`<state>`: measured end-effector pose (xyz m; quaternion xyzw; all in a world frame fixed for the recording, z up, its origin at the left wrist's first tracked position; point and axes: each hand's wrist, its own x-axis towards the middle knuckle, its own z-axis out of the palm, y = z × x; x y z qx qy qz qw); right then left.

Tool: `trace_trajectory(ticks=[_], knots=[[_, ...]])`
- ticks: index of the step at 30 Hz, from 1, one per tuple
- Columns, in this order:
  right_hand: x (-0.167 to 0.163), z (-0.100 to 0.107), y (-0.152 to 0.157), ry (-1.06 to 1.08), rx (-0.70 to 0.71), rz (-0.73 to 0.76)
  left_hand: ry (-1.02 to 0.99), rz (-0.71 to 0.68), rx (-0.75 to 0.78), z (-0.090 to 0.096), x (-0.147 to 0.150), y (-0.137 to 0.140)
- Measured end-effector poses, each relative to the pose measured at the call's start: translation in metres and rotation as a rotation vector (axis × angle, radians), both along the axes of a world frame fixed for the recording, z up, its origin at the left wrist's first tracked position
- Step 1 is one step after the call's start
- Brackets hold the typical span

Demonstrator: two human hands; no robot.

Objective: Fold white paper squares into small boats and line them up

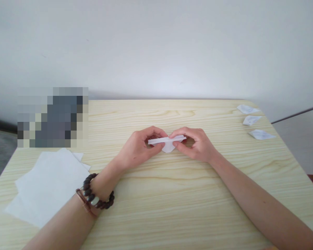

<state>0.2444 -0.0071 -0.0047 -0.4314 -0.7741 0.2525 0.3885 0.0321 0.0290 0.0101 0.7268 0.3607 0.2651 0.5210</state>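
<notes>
Between my two hands is a folded piece of white paper (168,140), held just above the middle of the table. Its upper part is a narrow straight strip, and a small pointed flap hangs below. My left hand (143,146) pinches the left end between thumb and fingers. The right end is pinched by my right hand (195,142), with the thumb below the strip and the fingers above. The fingertips of both hands nearly meet at the paper's centre. Part of the folds is hidden behind the fingers.
Loose white paper sheets (52,184) lie overlapping at the left of the wooden table (172,208). A pixelated dark object (58,119) stands behind them. Near the right edge lie three small folded paper pieces (262,134) in a column. A white wall (167,48) borders the back.
</notes>
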Motion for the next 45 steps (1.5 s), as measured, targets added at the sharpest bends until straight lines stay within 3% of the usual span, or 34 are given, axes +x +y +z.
trace_trajectory(ticks=[5, 17, 23, 27, 33, 39, 45], knots=[[-0.001, 0.001, 0.0, 0.001, 0.014, -0.003, -0.061, 0.092, 0.009, -0.005, 0.001, 0.0], [-0.002, 0.003, 0.0, 0.063, 0.013, 0.024, -0.024, 0.071, -0.048, 0.0, -0.002, -0.001], [-0.001, 0.003, -0.002, 0.098, -0.062, 0.0, -0.031, 0.031, 0.026, 0.005, -0.003, -0.001], [-0.001, 0.003, -0.002, 0.075, -0.049, 0.012, -0.058, 0.04, -0.041, 0.007, -0.002, -0.001], [0.0, 0.004, -0.002, 0.052, 0.012, 0.056, -0.102, 0.103, -0.128, -0.004, 0.001, 0.002], [-0.002, 0.003, -0.001, 0.054, -0.096, -0.016, -0.081, 0.112, -0.076, -0.007, 0.001, 0.001], [-0.002, 0.004, 0.003, -0.147, 0.048, 0.022, -0.079, 0.136, -0.002, -0.004, 0.001, -0.001]])
